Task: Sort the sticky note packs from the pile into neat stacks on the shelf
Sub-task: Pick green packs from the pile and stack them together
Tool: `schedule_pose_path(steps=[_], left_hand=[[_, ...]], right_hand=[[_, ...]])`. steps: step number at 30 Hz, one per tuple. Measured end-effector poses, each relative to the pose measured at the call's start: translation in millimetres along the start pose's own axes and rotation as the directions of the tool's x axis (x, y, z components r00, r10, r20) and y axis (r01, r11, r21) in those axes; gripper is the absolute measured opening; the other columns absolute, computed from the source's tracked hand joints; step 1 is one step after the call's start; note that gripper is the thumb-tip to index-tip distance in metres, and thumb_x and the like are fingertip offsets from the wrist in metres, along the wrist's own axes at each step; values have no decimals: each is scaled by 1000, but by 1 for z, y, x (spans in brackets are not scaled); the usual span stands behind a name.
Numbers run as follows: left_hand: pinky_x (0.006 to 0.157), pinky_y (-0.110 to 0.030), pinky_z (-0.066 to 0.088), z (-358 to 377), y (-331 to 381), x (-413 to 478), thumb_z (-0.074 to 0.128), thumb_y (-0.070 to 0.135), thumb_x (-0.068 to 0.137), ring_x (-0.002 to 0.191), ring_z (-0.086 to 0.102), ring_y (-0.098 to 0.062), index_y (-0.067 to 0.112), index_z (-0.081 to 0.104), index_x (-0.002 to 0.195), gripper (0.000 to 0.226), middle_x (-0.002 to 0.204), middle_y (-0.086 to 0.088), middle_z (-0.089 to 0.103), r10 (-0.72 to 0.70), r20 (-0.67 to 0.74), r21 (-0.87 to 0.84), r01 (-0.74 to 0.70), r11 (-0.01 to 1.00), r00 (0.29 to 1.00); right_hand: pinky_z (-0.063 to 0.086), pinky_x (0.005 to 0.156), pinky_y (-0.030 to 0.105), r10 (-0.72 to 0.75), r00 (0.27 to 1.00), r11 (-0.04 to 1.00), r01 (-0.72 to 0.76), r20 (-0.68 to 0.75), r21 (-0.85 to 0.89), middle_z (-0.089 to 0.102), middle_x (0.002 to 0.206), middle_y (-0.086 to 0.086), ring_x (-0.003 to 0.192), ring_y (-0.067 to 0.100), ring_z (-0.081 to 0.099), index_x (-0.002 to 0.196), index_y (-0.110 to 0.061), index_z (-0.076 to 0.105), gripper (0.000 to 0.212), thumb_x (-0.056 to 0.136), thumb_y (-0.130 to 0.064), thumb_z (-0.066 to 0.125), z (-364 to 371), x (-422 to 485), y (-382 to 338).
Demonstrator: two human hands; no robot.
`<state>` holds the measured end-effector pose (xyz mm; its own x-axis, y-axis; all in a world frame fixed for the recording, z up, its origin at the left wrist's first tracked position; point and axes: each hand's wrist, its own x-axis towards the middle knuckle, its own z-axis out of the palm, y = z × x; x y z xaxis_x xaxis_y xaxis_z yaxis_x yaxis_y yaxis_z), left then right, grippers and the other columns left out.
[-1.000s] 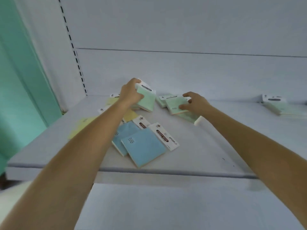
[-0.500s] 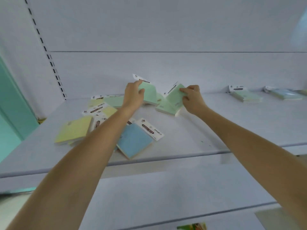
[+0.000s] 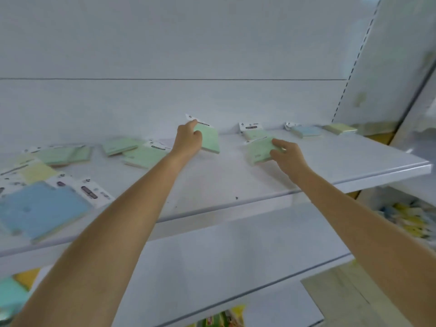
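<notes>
My left hand (image 3: pixel 187 141) grips a green sticky note pack (image 3: pixel 209 140) held tilted above the white shelf (image 3: pixel 354 161). My right hand (image 3: pixel 286 155) grips another green pack (image 3: pixel 259 152) just in front of the green stack (image 3: pixel 253 133) near the back wall. A blue stack (image 3: pixel 306 131) and a yellow stack (image 3: pixel 339 128) lie further right. The mixed pile sits at the left: green packs (image 3: pixel 141 156), yellow packs (image 3: pixel 37 172) and blue packs (image 3: pixel 42 208).
A slotted upright (image 3: pixel 349 74) marks the shelf's right end. A lower shelf (image 3: pixel 212 267) runs beneath. Colourful goods (image 3: pixel 405 218) show at the lower right. The shelf front edge passes under both forearms.
Both hands carried their green packs rightward away from the pile, toward the green stack. The view has swung right, so the pile now lies at the left.
</notes>
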<state>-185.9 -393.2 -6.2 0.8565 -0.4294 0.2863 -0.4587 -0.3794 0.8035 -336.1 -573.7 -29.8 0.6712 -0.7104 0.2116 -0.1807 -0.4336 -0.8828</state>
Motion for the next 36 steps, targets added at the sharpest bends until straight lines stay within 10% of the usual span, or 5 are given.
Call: schedule_pose_path(steps=[10,17,23,32,36], left_hand=[[56,-26,33,108,44,8,32,-5,82,78,40,-23,3,57,87,28,74,-3,45,-42,-80,-94,34,995,996],[108,-27,32,132,41,44,37,2,88,131,42,-22,6,44,134,47,142,-8,46,-220,-283,-309,129,942,934],[103,-24,35,132,21,60,35,3,87,129,44,-20,9,45,135,50,143,-5,47,-307,-340,-423,147,894,889],[109,-38,37,132,13,63,35,2,86,128,46,-26,9,48,133,49,140,-8,50,-301,-379,-361,159,919,875],[83,-30,42,141,24,66,35,5,80,91,50,-21,19,60,94,31,104,-4,55,-314,-299,-460,152,875,901]], right_hand=[[46,98,33,22,999,991,-27,41,128,47,135,16,116,27,52,133,0,43,46,87,0,49,-81,53,46],[40,107,42,-16,998,954,-5,66,300,53,118,15,103,26,56,129,1,46,46,84,5,49,-67,106,34],[40,53,-2,-26,985,990,2,168,141,55,104,9,82,15,56,133,-7,46,49,84,-2,55,-32,142,35],[22,53,29,-129,924,947,223,360,-230,38,62,9,67,19,32,75,-2,50,9,83,-5,51,-9,177,51],[34,59,28,-135,879,950,246,458,-191,46,77,10,72,19,41,94,0,60,15,87,-11,52,-17,185,57]])
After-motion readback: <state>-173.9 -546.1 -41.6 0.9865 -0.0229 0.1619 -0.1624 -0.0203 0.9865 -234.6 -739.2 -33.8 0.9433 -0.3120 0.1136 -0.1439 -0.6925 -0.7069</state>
